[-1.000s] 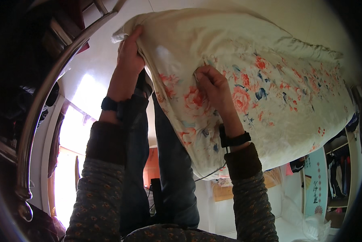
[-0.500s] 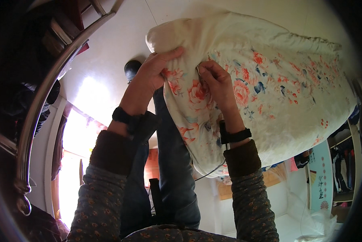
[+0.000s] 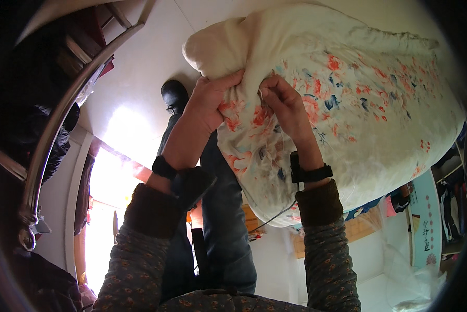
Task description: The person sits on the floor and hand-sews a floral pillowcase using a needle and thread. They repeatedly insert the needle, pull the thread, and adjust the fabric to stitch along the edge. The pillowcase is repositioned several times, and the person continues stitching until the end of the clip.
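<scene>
A large, puffy white quilt (image 3: 389,145) printed with red and blue flowers fills the upper right. My left hand (image 3: 210,101) grips its near left edge: the thumb lies on top, and the other fingers are hidden behind the folded fabric. Just right of it, my right hand (image 3: 283,99) is closed in a pinch close against the printed cloth. A small pale bit shows at its fingertips, too small to name. The fabric bunches up between the two hands.
A curved metal rail (image 3: 61,117) runs down the left side, dark clothing behind it. My legs in jeans (image 3: 225,223) and a black shoe (image 3: 174,96) are below the quilt's left edge. Shelves with clothes (image 3: 454,203) and a pale blue panel (image 3: 426,223) stand at right.
Both hands have shifted slightly right and down. The left hand has turned a little, and the cloth by its thumb is more bunched. The right hand keeps its pinch.
</scene>
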The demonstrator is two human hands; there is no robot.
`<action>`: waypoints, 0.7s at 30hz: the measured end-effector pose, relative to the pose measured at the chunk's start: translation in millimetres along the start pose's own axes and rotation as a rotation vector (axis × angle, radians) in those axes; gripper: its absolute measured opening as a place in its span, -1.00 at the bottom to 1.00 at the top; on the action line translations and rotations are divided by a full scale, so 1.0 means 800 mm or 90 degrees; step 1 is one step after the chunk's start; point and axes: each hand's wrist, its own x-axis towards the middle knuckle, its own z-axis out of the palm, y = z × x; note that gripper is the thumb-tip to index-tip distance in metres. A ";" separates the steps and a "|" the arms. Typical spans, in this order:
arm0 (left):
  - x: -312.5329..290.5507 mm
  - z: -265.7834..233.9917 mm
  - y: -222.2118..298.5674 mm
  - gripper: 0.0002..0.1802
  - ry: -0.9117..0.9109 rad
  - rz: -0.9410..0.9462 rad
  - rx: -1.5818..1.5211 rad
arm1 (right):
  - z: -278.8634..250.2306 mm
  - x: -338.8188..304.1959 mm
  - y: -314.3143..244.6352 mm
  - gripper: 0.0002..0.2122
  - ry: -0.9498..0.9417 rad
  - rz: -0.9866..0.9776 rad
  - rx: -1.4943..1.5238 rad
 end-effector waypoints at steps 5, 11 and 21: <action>-0.011 0.014 -0.013 -0.63 0.019 0.031 0.054 | -0.002 -0.016 -0.001 -0.94 0.020 -0.040 -0.035; -0.025 0.030 -0.016 -0.62 -0.005 0.050 0.075 | -0.009 -0.033 -0.009 -0.95 0.038 -0.045 -0.132; -0.056 0.054 -0.021 -0.57 -0.032 0.074 0.056 | -0.028 -0.057 -0.030 -0.90 0.048 -0.160 -0.311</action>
